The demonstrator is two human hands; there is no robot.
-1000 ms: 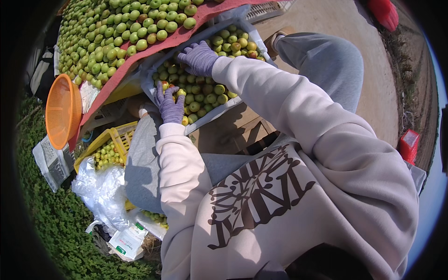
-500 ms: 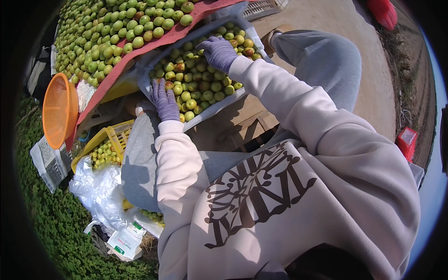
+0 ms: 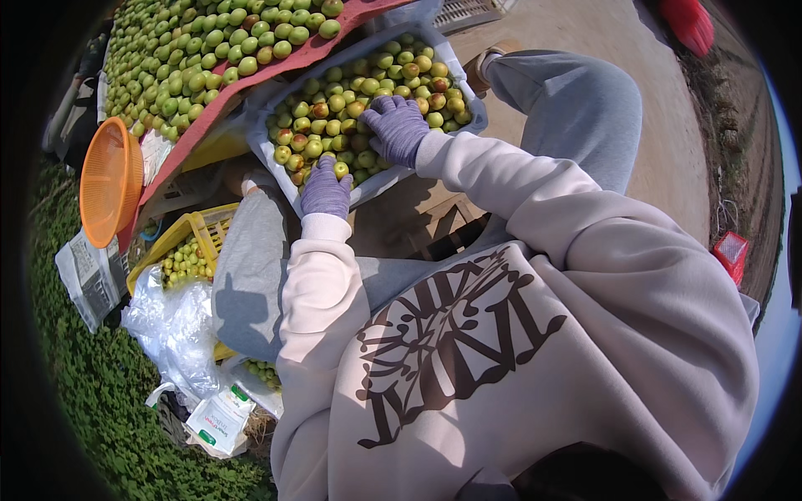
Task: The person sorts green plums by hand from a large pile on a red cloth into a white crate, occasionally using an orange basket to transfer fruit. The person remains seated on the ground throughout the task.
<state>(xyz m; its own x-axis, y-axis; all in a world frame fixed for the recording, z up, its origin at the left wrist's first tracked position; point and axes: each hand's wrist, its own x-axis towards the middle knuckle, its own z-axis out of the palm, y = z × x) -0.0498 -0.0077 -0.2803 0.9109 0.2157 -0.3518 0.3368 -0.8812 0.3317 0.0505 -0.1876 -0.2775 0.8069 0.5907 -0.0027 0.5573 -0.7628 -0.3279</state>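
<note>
A pale, cloth-lined crate point(image 3: 364, 197) is filled with round green jujubes point(image 3: 334, 127), many with reddish-brown patches. My left hand point(image 3: 324, 194), in a purple knit glove, is at the crate's near left side. A yellow-green jujube point(image 3: 341, 169) sits between its thumb and fingers. Over the middle of the fruit is my right hand point(image 3: 395, 129), in a matching glove. Its fingers are apart and slightly bent on top of the jujubes, their tips partly hidden among them.
Beyond the crate, more jujubes cover a red cloth point(image 3: 284, 68). An orange basket point(image 3: 111, 182) stands at the left. Below it are a yellow crate point(image 3: 205, 234) with smaller fruit and clear plastic bags point(image 3: 175, 326). My grey-trousered legs point(image 3: 576, 117) flank the lined crate.
My right hand has drawn back from the crate's far side to its middle. My left hand has shifted nearer and right and now has a jujube in its fingers. More reddish fruit shows on top.
</note>
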